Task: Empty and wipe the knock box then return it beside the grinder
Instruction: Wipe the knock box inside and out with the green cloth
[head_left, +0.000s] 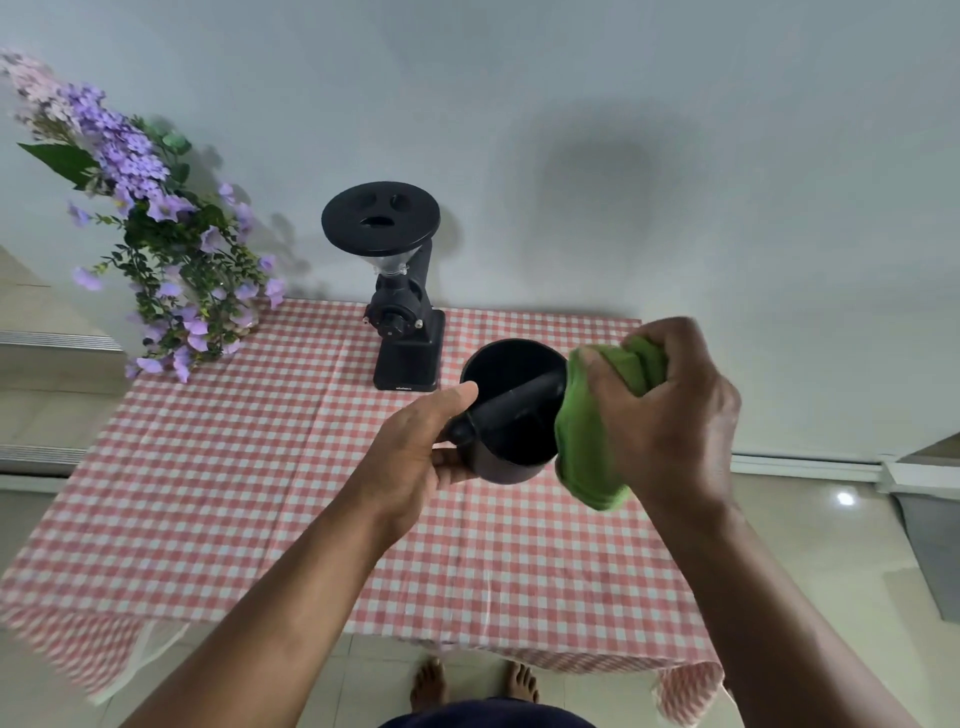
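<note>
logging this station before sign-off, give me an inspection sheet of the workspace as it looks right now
surface: table under a red checked cloth
job's things: black knock box held above the table, no grounds visible inside; green cloth against its right rim; grinder at the back by the wall
clutter: purple flowers at the back left corner
grippers: left hand holds the box; right hand grips the cloth
cables: nothing seen
surroundings: pale wall, tiled floor, bare feet below

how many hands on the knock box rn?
1. The left hand grips the knock box by its near-left side, above the table. The right hand holds only the green cloth, against the box's right rim.
</note>
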